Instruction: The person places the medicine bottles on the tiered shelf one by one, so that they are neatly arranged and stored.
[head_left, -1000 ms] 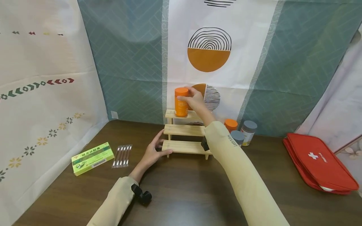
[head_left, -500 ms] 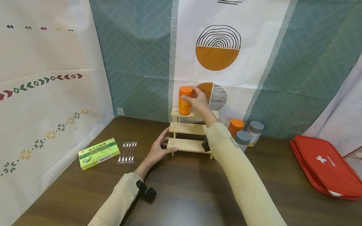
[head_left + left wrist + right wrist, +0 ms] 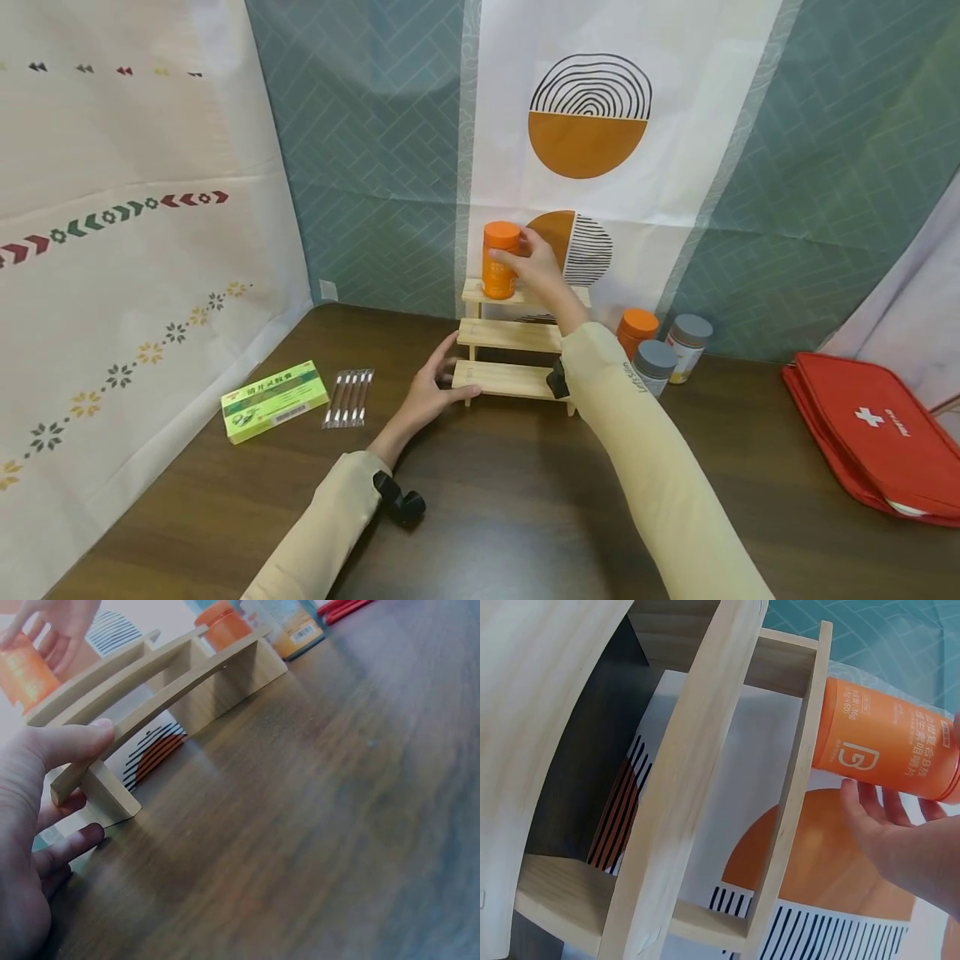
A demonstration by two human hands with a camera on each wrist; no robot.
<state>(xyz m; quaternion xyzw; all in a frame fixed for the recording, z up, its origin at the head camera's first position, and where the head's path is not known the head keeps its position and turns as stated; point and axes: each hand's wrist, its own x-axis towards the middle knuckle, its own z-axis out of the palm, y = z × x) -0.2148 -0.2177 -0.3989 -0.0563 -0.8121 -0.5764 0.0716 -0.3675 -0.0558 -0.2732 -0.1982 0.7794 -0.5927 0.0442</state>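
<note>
A three-tier wooden display stand (image 3: 510, 379) stands on the table against the back cloth. My left hand (image 3: 426, 393) grips the left end of its lowest tier. In the left wrist view the thumb (image 3: 82, 740) lies on top of that board, with fingers below it. On the left part of the top tier stands an orange bottle (image 3: 498, 273) with an orange lid, upright. My right hand (image 3: 542, 267) holds it from the right, thumb across the front and fingers behind. The right wrist view shows the bottle's base right at the top board, its label (image 3: 892, 742) partly visible.
To the right of the stand are another orange-lidded bottle (image 3: 636, 327) and two grey-lidded bottles, one nearer (image 3: 654, 365) and one farther (image 3: 687, 346). A red first-aid pouch (image 3: 873, 433) lies far right. Leftward lie a green medicine box (image 3: 274, 402) and packaged cotton swabs (image 3: 348, 398).
The head view has shifted, so everything appears farther right. My right hand stays on the orange bottle at the top tier, and my left hand keeps its grip on the stand.
</note>
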